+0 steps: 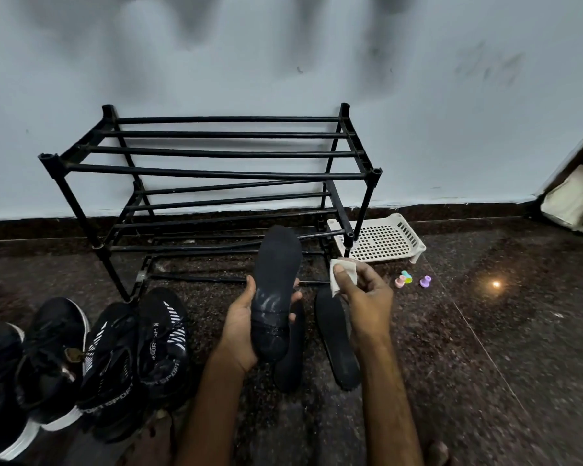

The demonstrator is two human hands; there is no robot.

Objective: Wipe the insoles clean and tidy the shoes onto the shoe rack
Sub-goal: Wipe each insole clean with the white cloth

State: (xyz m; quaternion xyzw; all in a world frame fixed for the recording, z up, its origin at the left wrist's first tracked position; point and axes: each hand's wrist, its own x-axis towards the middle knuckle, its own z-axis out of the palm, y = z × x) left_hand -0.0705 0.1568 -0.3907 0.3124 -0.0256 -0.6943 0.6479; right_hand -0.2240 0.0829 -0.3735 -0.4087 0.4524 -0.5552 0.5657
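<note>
The left hand (246,326) is cradling a thin black foam insole (276,274) by its heel, fingers curling round the edges, just before the black bar-framed shoe rack (216,173). It's looking light and floppy, so support from beneath suits it. The right hand (364,294), held apart, is pinching a folded white wipe (342,274). Two more black insoles (337,334) are lying below. Black sneakers (115,358) are waiting front-left of the rack, none on its bars. A white perforated plastic tray (381,238) is sitting at its right foot, with small pastel pieces (405,279) lying outside it.

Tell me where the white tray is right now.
In the head view the tray lies on the floor right of centre, by the rack's right front leg, just beyond the right hand holding the cloth.
</note>
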